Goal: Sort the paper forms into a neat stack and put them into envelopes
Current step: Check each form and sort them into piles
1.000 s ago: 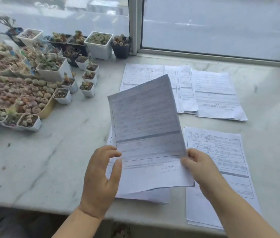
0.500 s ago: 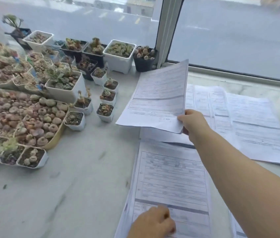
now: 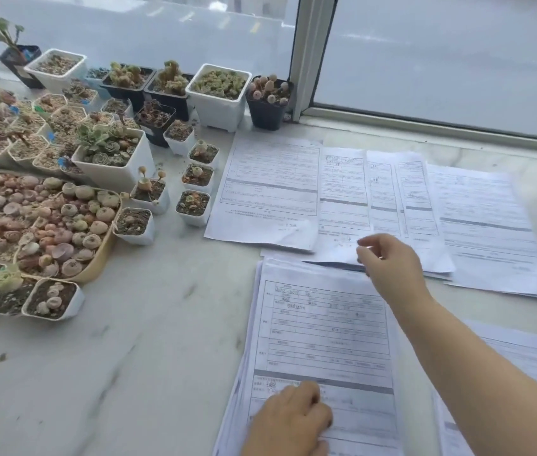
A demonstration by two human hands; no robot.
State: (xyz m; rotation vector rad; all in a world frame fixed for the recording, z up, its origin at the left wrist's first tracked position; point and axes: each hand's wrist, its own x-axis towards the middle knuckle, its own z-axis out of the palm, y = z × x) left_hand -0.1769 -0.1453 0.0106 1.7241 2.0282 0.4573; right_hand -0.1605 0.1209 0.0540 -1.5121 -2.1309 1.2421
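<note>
A thick stack of printed forms [image 3: 323,327] lies on the marble sill [image 3: 122,363] in front of me. My left hand [image 3: 290,419] rests on the stack's near end and presses it down. Beyond it, several forms [image 3: 392,192] lie fanned out and overlapping in a row. A single sheet [image 3: 270,192] lies flat at the left end of that row, its near right corner slightly lifted. My right hand [image 3: 389,261] hovers just off that corner, fingers loosely curled, holding nothing. No envelope is in view.
Many small pots of succulents [image 3: 218,93] crowd the left and back of the sill, the nearest ones [image 3: 194,205] almost touching the left sheet. A long tray of succulents [image 3: 46,225] sits further left. More forms [image 3: 530,357] lie at the right. The window frame [image 3: 306,60] stands behind.
My right hand carried the lifted sheet away from me, laid it at the left end of the far row and let go. My left hand dropped onto the near stack.
</note>
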